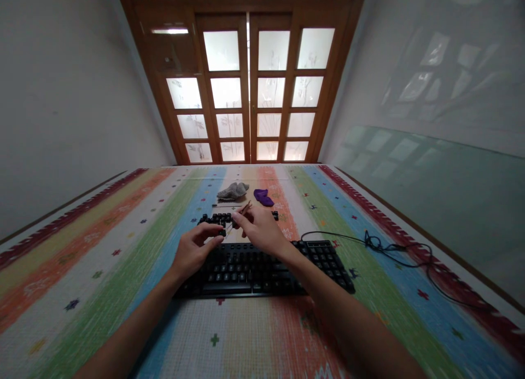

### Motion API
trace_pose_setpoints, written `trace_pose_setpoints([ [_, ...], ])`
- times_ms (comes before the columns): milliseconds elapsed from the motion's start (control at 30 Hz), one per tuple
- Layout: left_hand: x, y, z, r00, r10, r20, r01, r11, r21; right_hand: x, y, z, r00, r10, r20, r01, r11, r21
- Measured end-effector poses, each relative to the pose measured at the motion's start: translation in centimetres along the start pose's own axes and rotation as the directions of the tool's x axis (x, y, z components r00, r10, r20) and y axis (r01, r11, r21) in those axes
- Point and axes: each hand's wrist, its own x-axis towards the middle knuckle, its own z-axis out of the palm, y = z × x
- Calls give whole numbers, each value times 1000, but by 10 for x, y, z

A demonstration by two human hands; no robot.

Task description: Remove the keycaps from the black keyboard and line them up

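Note:
My left hand [194, 248] pinches a small black keycap [222, 232] between thumb and fingertips, above the back edge of a black keyboard [241, 278]. Close beside it, my right hand [260, 228] is closed around a thin brown tool [245, 208], whose slender pale tip points down toward the keycap. The tool's exact kind is hard to make out, since fingers cover its middle. Behind the keyboard lie several loose black keycaps [212, 219], partly hidden by my hands. My right forearm passes over the keyboard's right half.
A grey cloth [233, 191] and a purple cloth [263, 197] lie farther back on the striped tablecloth [135, 248]. In front of the grey cloth rests a thin rod [226, 205]. The keyboard's black cable [385, 246] trails off to the right in a loose bundle.

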Motion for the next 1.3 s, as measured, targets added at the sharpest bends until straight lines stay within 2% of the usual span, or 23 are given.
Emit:
trace_pose_setpoints([
  [267, 11, -9, 10, 978, -134, -157, 86, 956, -281, -6, -4, 7, 985, 29, -168, -12, 995, 102],
  [367, 19, -14, 10, 968, -159, -195, 90, 942, -323, -8, -4, 9, 985, 38, -167, -23, 995, 92],
  [433, 24, -16, 8, 983, -110, -150, 73, 970, -233, -9, -3, 10, 989, 27, -144, -16, 997, 81],
  [500, 27, -18, 6, 998, -33, -61, 29, 998, -59, -9, -3, 8, 991, 16, -133, -5, 997, 77],
  [567, 29, -20, 7, 999, 33, 42, -39, 989, 141, -9, -5, 5, 990, 13, -143, -2, 997, 79],
  [667, 30, -24, 12, 975, 96, 201, -163, 922, 352, -7, -10, -4, 986, 23, -168, -9, 996, 84],
  [767, 31, -30, 19, 937, 91, 338, -247, 856, 455, -6, -14, -13, 980, 45, -194, -21, 992, 122],
  [867, 35, -35, 24, 909, 32, 415, -267, 809, 523, -6, -16, -19, 975, 67, -210, -25, 980, 198],
  [1067, 46, -40, 22, 888, -35, 458, -263, 778, 570, -6, -14, -20, 973, 52, -225, 1, 973, 231],
  [1300, 49, -48, 18, 879, 127, 460, -363, 803, 473, -5, -14, -19, 976, 8, -217, 27, 987, 158],
])
